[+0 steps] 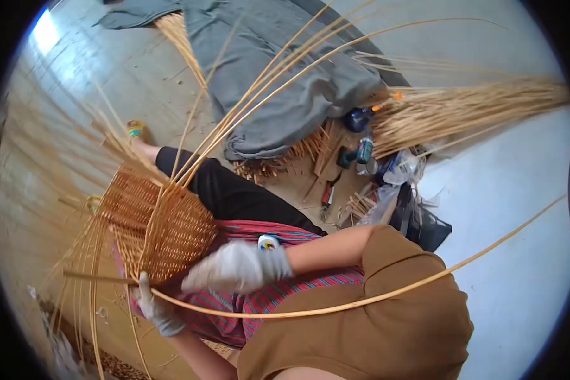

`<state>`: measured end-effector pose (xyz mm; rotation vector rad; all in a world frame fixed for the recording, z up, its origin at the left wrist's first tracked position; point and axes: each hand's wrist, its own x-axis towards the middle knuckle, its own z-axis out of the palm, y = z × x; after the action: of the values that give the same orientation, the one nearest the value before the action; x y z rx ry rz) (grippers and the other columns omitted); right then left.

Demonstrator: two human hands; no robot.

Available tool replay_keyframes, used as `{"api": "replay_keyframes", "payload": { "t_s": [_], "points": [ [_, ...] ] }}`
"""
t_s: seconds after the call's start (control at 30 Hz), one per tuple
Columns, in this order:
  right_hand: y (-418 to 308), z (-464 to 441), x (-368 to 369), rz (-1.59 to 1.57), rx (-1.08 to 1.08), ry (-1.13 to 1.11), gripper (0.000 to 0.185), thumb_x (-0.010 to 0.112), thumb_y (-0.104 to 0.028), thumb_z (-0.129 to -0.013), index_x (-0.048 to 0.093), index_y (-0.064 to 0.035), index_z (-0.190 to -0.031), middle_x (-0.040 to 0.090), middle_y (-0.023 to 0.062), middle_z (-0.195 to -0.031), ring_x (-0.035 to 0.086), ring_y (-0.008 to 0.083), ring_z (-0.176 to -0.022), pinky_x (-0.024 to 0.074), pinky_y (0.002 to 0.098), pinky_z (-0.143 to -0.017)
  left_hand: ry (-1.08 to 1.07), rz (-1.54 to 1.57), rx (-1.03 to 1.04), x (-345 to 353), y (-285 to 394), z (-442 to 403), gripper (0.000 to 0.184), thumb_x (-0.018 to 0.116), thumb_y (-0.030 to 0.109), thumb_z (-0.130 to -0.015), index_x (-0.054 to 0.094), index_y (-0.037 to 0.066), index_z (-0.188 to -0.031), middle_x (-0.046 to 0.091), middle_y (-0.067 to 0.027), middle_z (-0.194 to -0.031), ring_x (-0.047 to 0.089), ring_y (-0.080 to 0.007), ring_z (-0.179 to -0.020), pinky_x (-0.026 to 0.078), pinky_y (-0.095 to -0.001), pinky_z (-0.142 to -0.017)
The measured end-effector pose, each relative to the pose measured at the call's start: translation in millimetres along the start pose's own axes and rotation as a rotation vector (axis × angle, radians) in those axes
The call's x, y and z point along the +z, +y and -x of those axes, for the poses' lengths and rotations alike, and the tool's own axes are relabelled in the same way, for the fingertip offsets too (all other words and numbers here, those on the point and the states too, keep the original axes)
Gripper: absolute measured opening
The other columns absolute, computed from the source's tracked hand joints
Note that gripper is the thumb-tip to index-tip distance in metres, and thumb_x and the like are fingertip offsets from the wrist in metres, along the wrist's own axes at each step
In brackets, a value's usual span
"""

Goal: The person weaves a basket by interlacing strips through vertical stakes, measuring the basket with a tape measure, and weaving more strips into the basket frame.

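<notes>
A partly woven wicker basket [177, 231] rests tilted against my lap, with long cane stakes [253, 101] fanning out from it. My left hand [158, 311], in a pale glove, is closed at the basket's lower edge around a long cane rod [361, 307]. From there the rod curves right across my front. A short flat brown stick [98, 277] juts left from the same spot. My right hand [228, 269], also gloved, hovers right of the basket, its fingers smeared by motion. A small white item with coloured print [268, 242] lies beside its wrist.
A grey cloth [285, 69] covers bundled canes at the back. A large cane bundle [468, 114] lies at the upper right. Red-handled pruning shears [328, 196], a dark blue bottle [358, 119], a can [365, 149] and plastic bags [399, 180] sit on the floor.
</notes>
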<state>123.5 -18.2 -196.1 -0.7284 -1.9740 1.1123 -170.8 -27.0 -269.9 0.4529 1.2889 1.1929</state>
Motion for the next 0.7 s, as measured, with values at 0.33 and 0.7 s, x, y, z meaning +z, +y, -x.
{"api": "replay_keyframes", "payload": {
  "t_s": [0.33, 0.7],
  "points": [
    [233.3, 268.6, -191.0, 0.470, 1.492, 0.375, 0.031, 0.060, -0.029, -0.085, 0.068, -0.0125, -0.111, 0.068, 0.0141, -0.115, 0.063, 0.0321, -0.110, 0.0491, 0.0391, -0.096, 0.314, -0.657, 0.325, -48.3, -19.9, -4.2, 0.042, 0.059, 0.032, -0.094, 0.058, -0.005, -0.114, 0.062, -0.0169, -0.107, 0.057, -0.0238, -0.095, 0.044, -0.0396, -0.091],
    [253.3, 389.2, -20.0, 0.199, 1.981, 0.155, 0.036, 0.061, -0.040, -0.085, 0.069, -0.0118, -0.106, 0.069, 0.0152, -0.112, 0.066, 0.0306, -0.105, 0.0517, 0.0413, -0.090, 0.299, -0.353, 0.047, -13.6, 9.8, 2.6, 0.051, 0.050, 0.036, -0.099, 0.055, -0.005, -0.128, 0.062, -0.0149, -0.116, 0.054, -0.0240, -0.107, 0.033, -0.0384, -0.108]
  ]
}}
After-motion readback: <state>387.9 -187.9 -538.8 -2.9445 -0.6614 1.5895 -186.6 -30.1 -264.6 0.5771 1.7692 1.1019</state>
